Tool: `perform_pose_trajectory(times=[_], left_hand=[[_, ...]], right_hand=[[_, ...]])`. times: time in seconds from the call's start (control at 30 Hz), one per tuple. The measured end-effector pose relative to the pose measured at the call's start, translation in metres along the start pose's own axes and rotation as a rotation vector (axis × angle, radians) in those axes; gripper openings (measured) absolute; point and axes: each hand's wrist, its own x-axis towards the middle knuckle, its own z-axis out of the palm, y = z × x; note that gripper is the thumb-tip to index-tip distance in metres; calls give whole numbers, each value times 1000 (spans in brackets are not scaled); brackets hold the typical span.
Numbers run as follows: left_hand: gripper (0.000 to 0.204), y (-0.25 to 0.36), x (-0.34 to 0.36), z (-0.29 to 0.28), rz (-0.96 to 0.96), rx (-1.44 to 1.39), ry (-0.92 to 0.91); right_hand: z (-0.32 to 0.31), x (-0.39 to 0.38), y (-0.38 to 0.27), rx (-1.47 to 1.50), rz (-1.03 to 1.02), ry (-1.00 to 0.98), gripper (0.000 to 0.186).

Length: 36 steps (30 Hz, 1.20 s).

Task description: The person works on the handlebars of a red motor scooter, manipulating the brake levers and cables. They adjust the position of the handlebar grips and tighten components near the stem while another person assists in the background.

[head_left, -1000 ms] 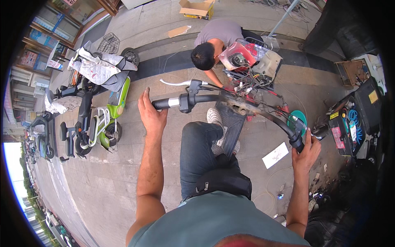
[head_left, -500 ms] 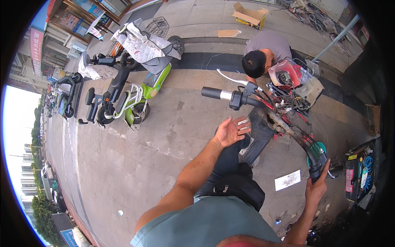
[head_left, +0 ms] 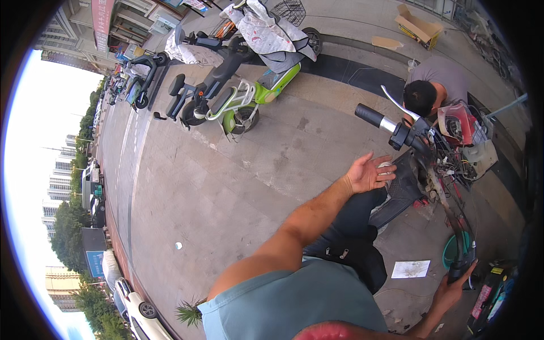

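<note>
A partly stripped scooter stands before me, its bare handlebar [head_left: 422, 146] running from upper left to lower right. My left hand [head_left: 371, 172] is held out palm up with fingers spread, beside the dark footboard [head_left: 399, 184], holding nothing. The black left grip [head_left: 369, 115] and silver brake lever [head_left: 398, 102] are above it, untouched. My right hand [head_left: 449, 293] is closed round the right handlebar grip [head_left: 458, 273], one finger stretched along it. Loose wiring [head_left: 450, 156] hangs at the scooter's front, next to a red and white body panel [head_left: 457, 122].
A person [head_left: 433, 85] crouches beyond the scooter's front. A green basin [head_left: 455, 249] and a white sheet [head_left: 410, 269] lie on the ground near my right hand. A toolbox [head_left: 490, 297] stands at lower right. Parked scooters [head_left: 243, 107] line the far left; a cardboard box [head_left: 418, 27] sits behind.
The whole view has swung left, so the scooter and both hands appear further right and a white car shows at lower left. My left hand stays open and my right stays on the grip.
</note>
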Motion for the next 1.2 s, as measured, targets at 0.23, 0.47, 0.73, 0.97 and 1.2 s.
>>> perform_pose_trajectory(times=[0.23,0.47,0.73,0.97,1.2], left_hand=[[85,8,-8,-3,0,-56,-28],[88,5,-5,-2,-19,-90,-10],[89,11,-5,-1,-11,-9,10],[88,5,-6,9,31,30,92],[91,5,-5,11,37,46,81]], right_hand=[[-12,11,-15,2,-129,-52,100],[-14,8,-9,26,-72,-72,104],[-13,-1,-24,86,5,-112,101],[-15,4,-17,51,-19,-113,102],[-14,3,-17,73,-27,-96,102]])
